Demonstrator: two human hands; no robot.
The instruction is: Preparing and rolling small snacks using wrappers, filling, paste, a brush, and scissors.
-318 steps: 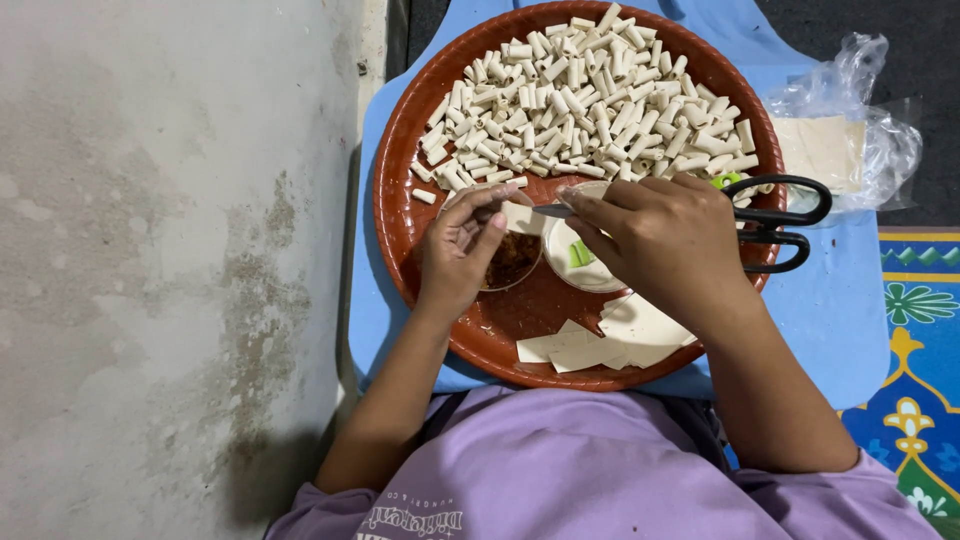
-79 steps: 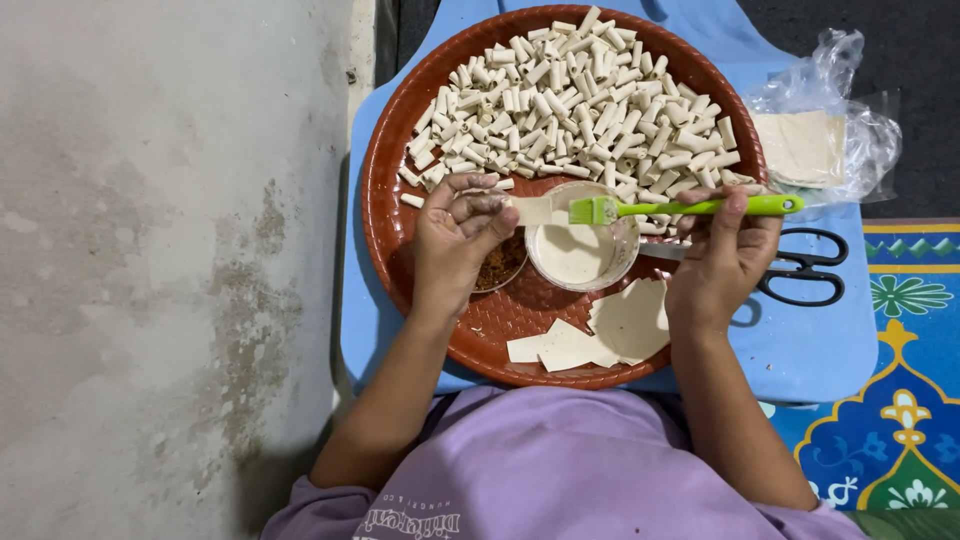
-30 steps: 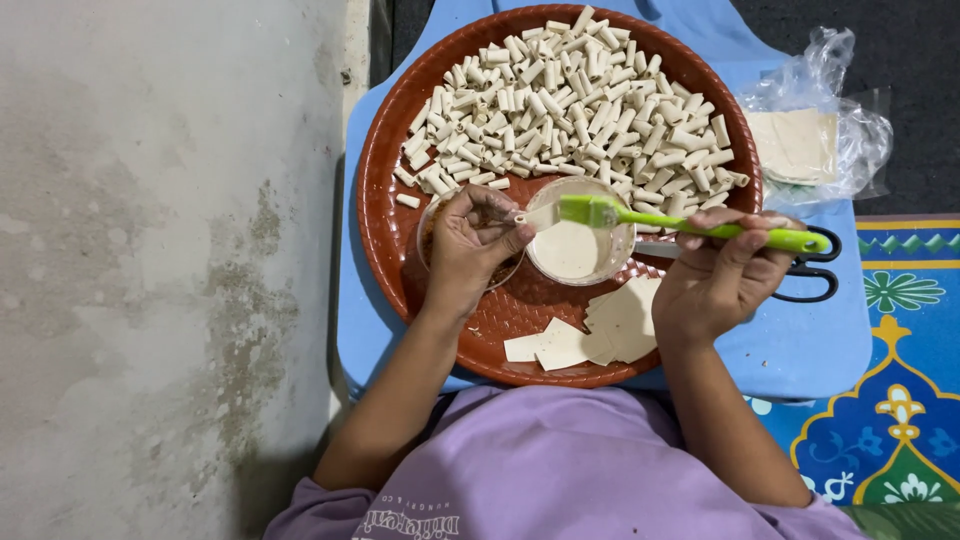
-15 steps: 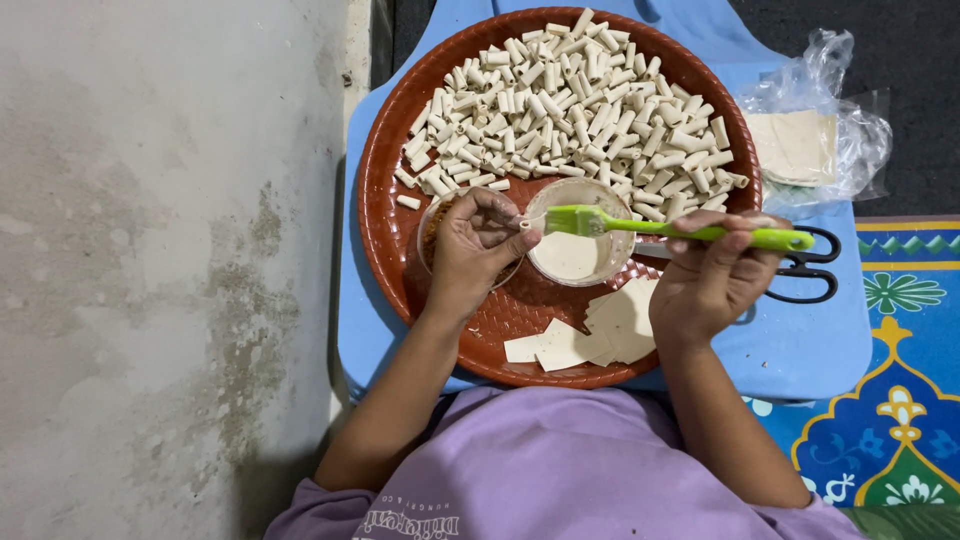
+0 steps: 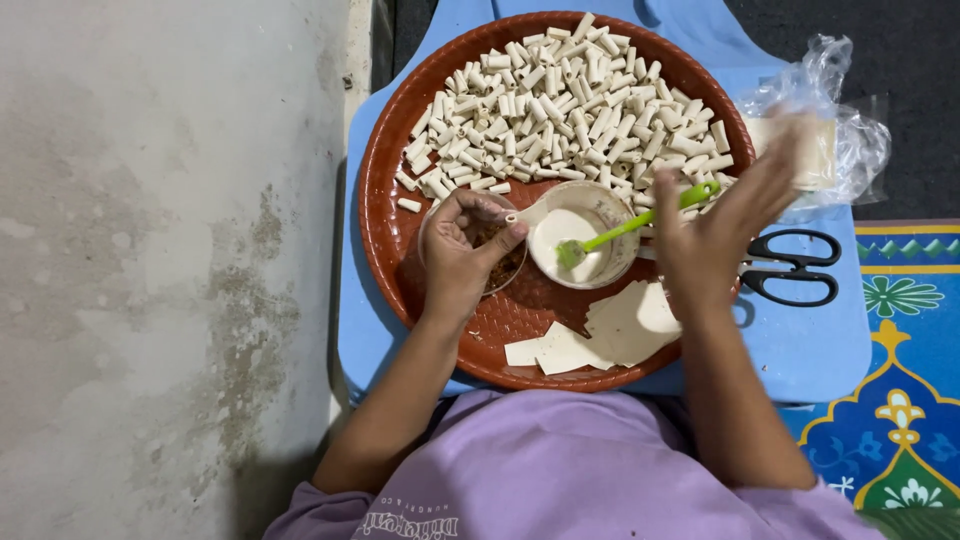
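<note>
The right hand (image 5: 722,232) had let go of the green silicone pastry brush (image 5: 628,224): half a second earlier its fingers were clamped on the handle, and now they were spread and released, blurred in motion just beside the handle's end. The brush lay propped in the small clear bowl of white paste (image 5: 582,237), bristles down in the paste and handle leaning over the rim toward the heap of small pale rolled pastry pieces (image 5: 565,100).

The left hand (image 5: 462,252) stayed over the small glass bowl of brown filling (image 5: 500,268), its fingers pinched around a small pale wrapper.

Both bowls sat on the round reddish-brown tray (image 5: 400,250) on the blue plastic bench (image 5: 800,350). Judging by this, the pasting step looked finished for that piece, freeing the right hand.
</note>
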